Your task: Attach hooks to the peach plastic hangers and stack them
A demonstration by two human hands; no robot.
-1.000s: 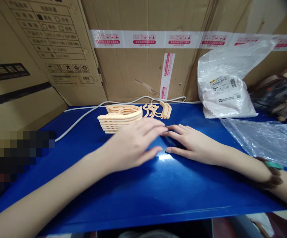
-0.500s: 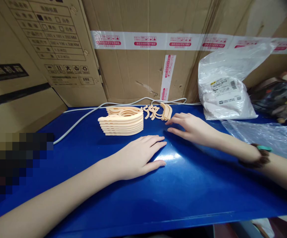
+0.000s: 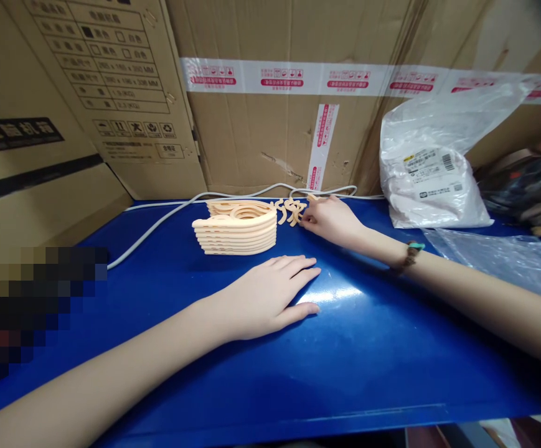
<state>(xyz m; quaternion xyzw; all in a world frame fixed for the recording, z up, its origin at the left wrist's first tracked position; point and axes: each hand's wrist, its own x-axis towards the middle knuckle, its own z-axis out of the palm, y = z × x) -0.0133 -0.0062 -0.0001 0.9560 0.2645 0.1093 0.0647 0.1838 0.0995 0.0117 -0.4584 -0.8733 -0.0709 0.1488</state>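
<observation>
My left hand [image 3: 270,297] lies flat on the blue tabletop, palm down with fingers stretched out, holding nothing. Just beyond it stands a neat stack of curved beige plastic pieces [image 3: 235,233], which look like folding-hanger arms. My right hand [image 3: 333,221] is at the back of the table, its fingers curled closed around a group of curved beige plastic pieces [image 3: 314,197]. Most of that group is hidden behind the hand; only a bit shows above the knuckles. Small S-shaped beige hooks [image 3: 293,211] lie loosely between the stack and my right fingers.
A white cable [image 3: 158,224] runs along the back and left of the blue table [image 3: 368,373]. Cardboard boxes [image 3: 242,143] wall the back and left. At right stand a filled white plastic bag [image 3: 433,186] and a clear plastic sheet [image 3: 508,258].
My right hand has reached forward and left, and its fingers have closed over the curved beige pieces. My left hand stays flat in place. The view has shifted slightly.
</observation>
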